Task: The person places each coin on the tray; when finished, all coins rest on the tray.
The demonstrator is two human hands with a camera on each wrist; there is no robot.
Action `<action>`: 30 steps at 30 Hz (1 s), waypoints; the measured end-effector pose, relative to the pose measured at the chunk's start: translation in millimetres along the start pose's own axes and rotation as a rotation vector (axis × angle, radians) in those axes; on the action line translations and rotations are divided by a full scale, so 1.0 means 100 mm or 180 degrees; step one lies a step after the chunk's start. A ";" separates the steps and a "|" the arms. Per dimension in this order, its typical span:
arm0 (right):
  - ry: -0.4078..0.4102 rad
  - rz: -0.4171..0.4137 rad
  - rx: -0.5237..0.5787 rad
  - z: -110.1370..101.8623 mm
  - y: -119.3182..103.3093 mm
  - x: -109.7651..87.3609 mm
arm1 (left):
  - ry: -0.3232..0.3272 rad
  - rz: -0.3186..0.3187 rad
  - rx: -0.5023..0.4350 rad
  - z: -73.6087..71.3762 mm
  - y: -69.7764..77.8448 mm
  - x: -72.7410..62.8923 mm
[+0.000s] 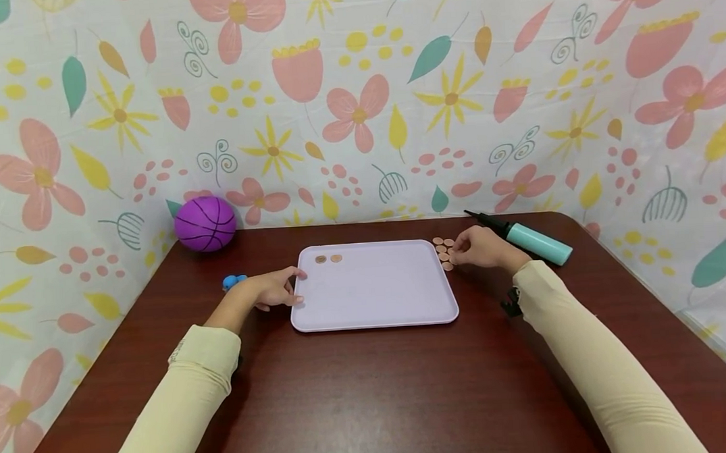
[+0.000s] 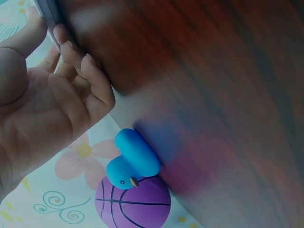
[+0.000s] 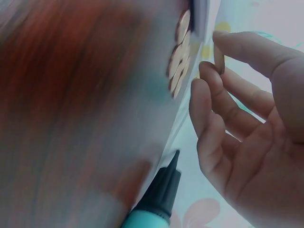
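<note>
A white tray [image 1: 374, 290] lies on the table with two copper-coloured coins [image 1: 337, 259] near its far left corner. My left hand [image 1: 274, 288] holds the tray's left rim, thumb and forefinger at the edge and the other fingers bent. Past the tray's right edge, my right hand [image 1: 482, 246] is just above a cluster of several coins [image 1: 442, 249]. In the right wrist view a coin [image 3: 219, 59], seen edge-on, is pinched between thumb and fingertip. The coin cluster [image 3: 179, 59] lies flat beside the tray there.
A blue toy bird [image 2: 133, 159] sits left of the tray, close to my left wrist. The purple ball [image 1: 205, 224] stands at the table's far left corner. Behind my right hand lies a teal and black hand pump [image 1: 537, 241]. A flowered cloth [image 1: 358, 118] hangs along the back.
</note>
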State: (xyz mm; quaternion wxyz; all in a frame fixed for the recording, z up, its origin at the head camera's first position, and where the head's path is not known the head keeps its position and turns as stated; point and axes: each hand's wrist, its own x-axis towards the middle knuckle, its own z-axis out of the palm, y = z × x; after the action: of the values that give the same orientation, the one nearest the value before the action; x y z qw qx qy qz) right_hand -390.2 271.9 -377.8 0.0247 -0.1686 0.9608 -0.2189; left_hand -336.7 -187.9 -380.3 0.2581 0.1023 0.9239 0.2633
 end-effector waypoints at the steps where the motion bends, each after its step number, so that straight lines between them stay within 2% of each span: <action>1: 0.0060 -0.0020 0.0020 0.01 -0.03 0.01 | -0.0003 -0.0007 0.0005 0.00 0.01 0.00; 5: 0.0150 -0.0082 0.0242 0.02 -0.21 0.04 | -0.0017 0.0014 0.0032 -0.02 0.03 -0.01; 9: 0.0035 -0.0023 0.0437 0.05 -0.40 0.09 | -0.0016 0.0011 0.0038 -0.02 0.03 -0.02; 21: -0.0040 -0.0210 0.0301 0.28 -0.74 0.24 | -0.0021 -0.0019 0.0059 -0.01 0.02 0.00; 30: -0.0147 0.0038 0.0148 0.37 -0.90 0.34 | -0.0018 -0.0019 0.0071 0.01 0.02 0.01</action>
State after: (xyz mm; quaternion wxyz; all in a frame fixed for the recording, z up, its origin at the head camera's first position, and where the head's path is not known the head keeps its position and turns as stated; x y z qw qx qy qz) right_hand -389.5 168.9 -371.2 0.0521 -0.1673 0.9556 -0.2370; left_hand -336.9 -185.3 -379.8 0.2604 0.1031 0.9264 0.2518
